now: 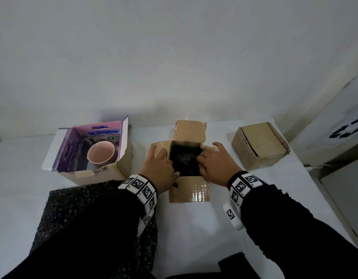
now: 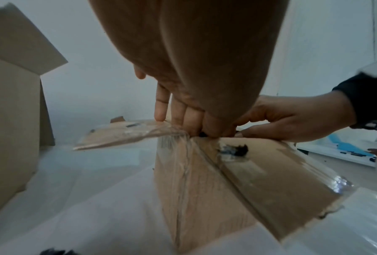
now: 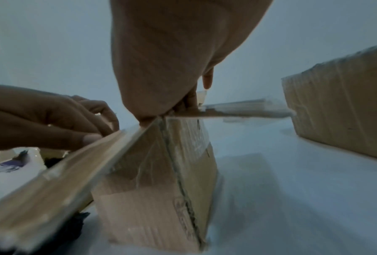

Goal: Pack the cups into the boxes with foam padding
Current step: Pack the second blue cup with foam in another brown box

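Head view: the open cardboard box (image 1: 189, 190) sits mid-table with all four flaps laid outward, dark foam padding (image 1: 185, 159) filling its mouth. The left hand (image 1: 160, 168) rests on the left rim, fingers reaching onto the foam; the right hand (image 1: 216, 163) does the same from the right rim. Whether either is pinching the foam or only pressing it, I cannot tell. A pink cup (image 1: 101, 154) stands in the purple-lined box (image 1: 89, 150) to the left. A closed cardboard box (image 1: 259, 144) sits to the right, and a black foam sheet (image 1: 73, 214) lies near the left sleeve.
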The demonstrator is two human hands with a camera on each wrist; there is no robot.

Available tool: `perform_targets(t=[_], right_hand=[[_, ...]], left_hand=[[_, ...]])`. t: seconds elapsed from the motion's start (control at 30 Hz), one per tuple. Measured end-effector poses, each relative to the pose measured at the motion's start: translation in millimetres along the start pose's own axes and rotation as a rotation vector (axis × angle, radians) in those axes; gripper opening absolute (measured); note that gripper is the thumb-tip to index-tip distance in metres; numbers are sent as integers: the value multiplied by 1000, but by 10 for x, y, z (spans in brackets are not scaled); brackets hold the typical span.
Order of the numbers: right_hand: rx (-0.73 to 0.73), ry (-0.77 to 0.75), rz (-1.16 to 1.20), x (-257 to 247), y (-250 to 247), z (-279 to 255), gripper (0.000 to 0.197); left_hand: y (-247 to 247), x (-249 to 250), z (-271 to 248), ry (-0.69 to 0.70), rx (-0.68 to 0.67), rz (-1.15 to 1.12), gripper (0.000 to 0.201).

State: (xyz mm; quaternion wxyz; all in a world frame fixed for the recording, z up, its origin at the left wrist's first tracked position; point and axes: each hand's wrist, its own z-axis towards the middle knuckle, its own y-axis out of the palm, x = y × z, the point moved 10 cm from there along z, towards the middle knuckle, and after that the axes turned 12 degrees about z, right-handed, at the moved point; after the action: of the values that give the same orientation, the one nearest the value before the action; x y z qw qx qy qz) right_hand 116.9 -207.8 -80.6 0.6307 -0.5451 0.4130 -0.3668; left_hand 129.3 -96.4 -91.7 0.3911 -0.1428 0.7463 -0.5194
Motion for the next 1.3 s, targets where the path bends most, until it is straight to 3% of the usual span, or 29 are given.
perform_targets(t=[0.1, 0.2, 0.3, 0.47, 0.67, 0.83, 0.93, 1.0, 1.1, 1.17, 1.3], right_hand=[[-6, 39, 20, -40, -74, 74, 13], [-11, -6, 214, -185, -90, 173, 37], [-172, -111, 273, -418, 131, 262, 55], [-304, -71, 212, -434, 366, 430, 51], [-408, -97, 150, -431, 483, 654, 36], [-324, -123, 166, -421, 418, 836, 32], [-350, -96, 152, -395, 511, 772, 33], [-345, -74, 173, -375, 539, 759, 33], [-380, -19, 300, -312, 519, 761, 35], [-326, 36, 436, -208, 400, 737, 38], [90, 106, 658, 85, -167, 475, 15]], left_hand=[[-18, -26, -76, -35, 100, -59, 55], [-5, 11, -254, -43, 263, -98, 41], [-8, 55, -410, -86, 351, -156, 40], [26, 72, -431, -152, 345, -164, 47], [56, 42, -361, -203, 348, -120, 30], [98, 29, -376, -207, 333, -111, 25], [140, 31, -428, -229, 351, -136, 20], [146, 55, -419, -229, 351, -121, 29], [165, 95, -390, -217, 327, -99, 29], [155, 104, -383, -218, 320, -96, 24], [37, 199, -383, -123, 409, -121, 30]])
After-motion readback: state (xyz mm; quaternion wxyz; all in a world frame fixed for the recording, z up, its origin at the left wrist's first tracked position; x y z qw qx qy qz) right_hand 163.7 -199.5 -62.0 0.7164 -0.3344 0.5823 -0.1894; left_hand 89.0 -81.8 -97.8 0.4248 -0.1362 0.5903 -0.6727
